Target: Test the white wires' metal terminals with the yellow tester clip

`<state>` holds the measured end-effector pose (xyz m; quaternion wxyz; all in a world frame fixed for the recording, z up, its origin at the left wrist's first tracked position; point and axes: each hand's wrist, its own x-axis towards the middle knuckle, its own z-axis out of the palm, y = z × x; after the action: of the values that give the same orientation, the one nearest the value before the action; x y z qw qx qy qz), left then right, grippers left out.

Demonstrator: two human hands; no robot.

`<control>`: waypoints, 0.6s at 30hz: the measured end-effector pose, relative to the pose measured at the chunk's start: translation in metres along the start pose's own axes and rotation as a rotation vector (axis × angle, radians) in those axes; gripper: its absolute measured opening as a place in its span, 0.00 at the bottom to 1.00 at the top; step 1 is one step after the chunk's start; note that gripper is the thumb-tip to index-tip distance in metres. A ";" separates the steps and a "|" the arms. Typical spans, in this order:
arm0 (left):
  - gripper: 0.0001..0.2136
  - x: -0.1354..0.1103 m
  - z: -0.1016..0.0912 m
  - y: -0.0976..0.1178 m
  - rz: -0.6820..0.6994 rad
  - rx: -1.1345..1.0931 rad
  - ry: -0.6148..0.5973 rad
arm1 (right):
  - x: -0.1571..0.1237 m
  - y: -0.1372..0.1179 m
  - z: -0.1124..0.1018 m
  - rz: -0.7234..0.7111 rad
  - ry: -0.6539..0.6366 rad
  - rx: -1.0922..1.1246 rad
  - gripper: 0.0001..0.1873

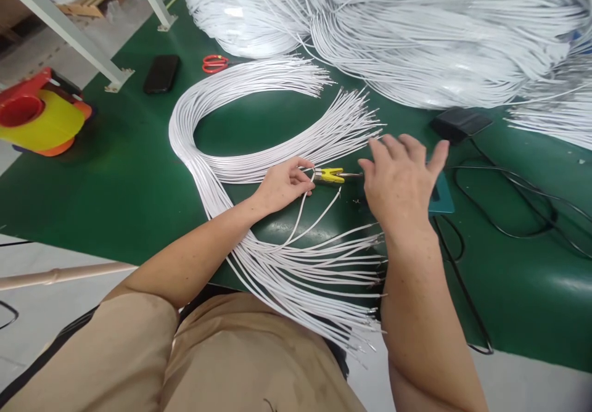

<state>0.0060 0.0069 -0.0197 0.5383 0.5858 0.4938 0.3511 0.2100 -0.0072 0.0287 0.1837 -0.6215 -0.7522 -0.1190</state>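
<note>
My left hand [284, 184] is closed in a pinch on a thin white wire [319, 214] right beside a small yellow connector [330, 175] on the green table [115, 171]. My right hand [400, 181] hovers just right of the connector with its fingers spread and nothing in it. A looped bundle of white wires [194, 116] curves round behind my left hand. Its cut ends fan out below my hands [319, 270] and above them [351, 122].
Large heaps of white wire [416, 29] fill the far side. A black phone [161, 73] and red scissors [215, 63] lie at the back left. A black box [460, 122] with black cables [509, 202] sits right. A red and yellow bin [37, 116] stands off the table's left edge.
</note>
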 end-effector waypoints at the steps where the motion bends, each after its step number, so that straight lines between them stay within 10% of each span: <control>1: 0.18 0.000 -0.001 0.000 -0.018 -0.020 -0.012 | -0.001 0.003 0.001 0.054 0.015 -0.001 0.20; 8: 0.23 -0.005 -0.011 0.006 -0.042 -0.124 -0.020 | 0.002 0.009 0.010 0.123 -0.017 0.079 0.20; 18: 0.18 -0.007 -0.015 0.003 0.026 -0.191 -0.146 | -0.050 0.055 -0.048 0.382 0.126 0.327 0.18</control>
<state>-0.0097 0.0050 -0.0133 0.6217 0.5622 0.4098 0.3600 0.2783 -0.0602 0.0479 0.3475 -0.7056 -0.6176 0.0025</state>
